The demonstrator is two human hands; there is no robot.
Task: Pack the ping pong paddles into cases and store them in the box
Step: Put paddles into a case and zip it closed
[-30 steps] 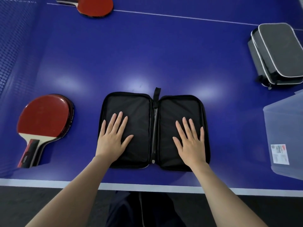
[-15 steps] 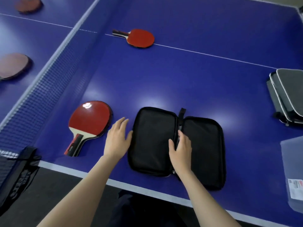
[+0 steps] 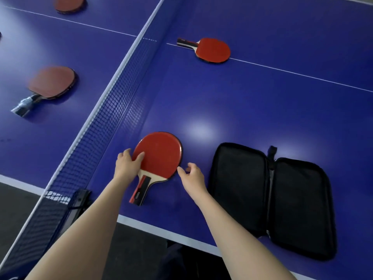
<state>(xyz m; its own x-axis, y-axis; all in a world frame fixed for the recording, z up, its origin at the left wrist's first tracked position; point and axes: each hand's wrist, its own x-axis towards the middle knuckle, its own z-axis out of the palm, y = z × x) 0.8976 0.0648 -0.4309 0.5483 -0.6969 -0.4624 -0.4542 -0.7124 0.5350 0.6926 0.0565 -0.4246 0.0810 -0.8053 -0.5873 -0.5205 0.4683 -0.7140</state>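
Note:
A red ping pong paddle (image 3: 161,154) lies flat on the blue table (image 3: 252,110) near its front edge, handle pointing toward me. My left hand (image 3: 127,165) grips the blade's left edge, thumb on the red rubber. My right hand (image 3: 191,174) hovers at the blade's right edge with curled fingers that just reach the rim and hold nothing. A black zip case (image 3: 242,188) lies open and flat to the right of the paddle, both halves empty. The storage box is out of view.
The net (image 3: 113,102) runs close along the left of the paddle, its clamp (image 3: 79,199) at the table edge. A second red paddle (image 3: 214,49) lies farther back on the white line. Two more paddles (image 3: 52,81) (image 3: 69,4) lie beyond the net.
Both hands left the open case and moved left to the red paddle. My left hand now holds its edge. My view swung left, so the grey cases and the box dropped out of sight.

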